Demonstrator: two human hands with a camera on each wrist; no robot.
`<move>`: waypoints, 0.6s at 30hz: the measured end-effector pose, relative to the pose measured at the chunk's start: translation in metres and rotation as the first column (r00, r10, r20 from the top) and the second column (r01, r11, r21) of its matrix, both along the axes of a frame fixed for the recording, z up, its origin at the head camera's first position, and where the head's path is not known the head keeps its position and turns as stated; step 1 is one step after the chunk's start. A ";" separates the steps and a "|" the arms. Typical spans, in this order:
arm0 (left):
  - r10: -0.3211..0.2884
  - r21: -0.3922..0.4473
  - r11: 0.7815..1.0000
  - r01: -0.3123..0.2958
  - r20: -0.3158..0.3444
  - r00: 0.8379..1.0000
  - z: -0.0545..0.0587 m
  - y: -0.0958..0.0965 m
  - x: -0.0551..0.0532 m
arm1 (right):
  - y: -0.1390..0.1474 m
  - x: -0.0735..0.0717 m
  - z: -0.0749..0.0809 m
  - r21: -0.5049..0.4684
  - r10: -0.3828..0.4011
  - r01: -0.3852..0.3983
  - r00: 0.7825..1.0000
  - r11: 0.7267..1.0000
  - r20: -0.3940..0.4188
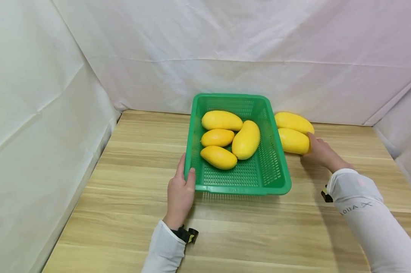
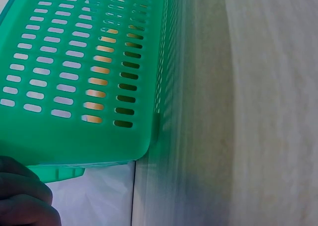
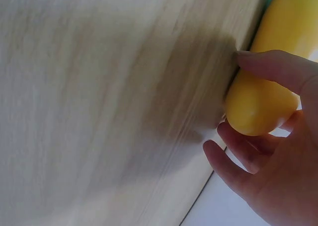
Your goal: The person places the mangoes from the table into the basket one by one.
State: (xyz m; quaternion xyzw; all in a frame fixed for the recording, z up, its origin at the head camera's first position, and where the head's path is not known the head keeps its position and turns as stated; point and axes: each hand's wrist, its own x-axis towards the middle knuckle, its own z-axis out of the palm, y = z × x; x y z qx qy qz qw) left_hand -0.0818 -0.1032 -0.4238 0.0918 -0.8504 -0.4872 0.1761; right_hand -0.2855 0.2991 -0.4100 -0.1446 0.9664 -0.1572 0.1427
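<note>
A green plastic basket [image 1: 226, 189] holds several yellow mangoes [image 1: 245, 140]. My left hand [image 1: 181, 193] grips the basket's near left edge, its thumb over the rim. In the left wrist view, curled fingers [image 2: 22, 198] show beside the perforated basket wall [image 2: 74, 141]. Right of the basket, two more mangoes lie side by side on the table. My right hand [image 1: 323, 153] holds the right end of the nearer mango [image 1: 293, 141]; the farther mango [image 1: 294, 122] lies just behind it. The right wrist view shows the thumb across this mango [image 3: 261, 104] and fingers around its end.
The wooden table [image 1: 134, 197] extends to the left and in front of the basket. White cloth [image 1: 226, 45] hangs behind the table's back edge, with more white cloth along the left [image 1: 38, 113] and right sides.
</note>
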 end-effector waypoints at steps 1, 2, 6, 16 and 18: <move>-0.001 0.000 1.000 0.001 -0.001 1.000 0.000 0.000 0.000 | 0.000 0.000 0.000 -0.003 -0.002 0.002 1.000 1.000 -0.007; -0.001 0.000 1.000 0.001 -0.004 1.000 0.000 0.000 0.000 | 0.000 0.001 0.000 -0.005 -0.003 0.003 1.000 1.000 -0.013; -0.002 0.003 1.000 0.002 -0.004 1.000 -0.001 0.001 0.000 | 0.001 0.002 0.000 -0.010 0.008 -0.009 0.998 1.000 -0.055; 0.001 0.008 1.000 -0.001 -0.021 1.000 0.000 0.001 0.000 | 0.003 0.001 0.000 -0.021 0.034 -0.038 0.990 0.999 -0.137; 0.004 0.007 1.000 -0.004 -0.016 1.000 0.000 0.001 0.001 | 0.002 0.002 0.000 -0.044 0.052 -0.060 0.985 0.997 -0.162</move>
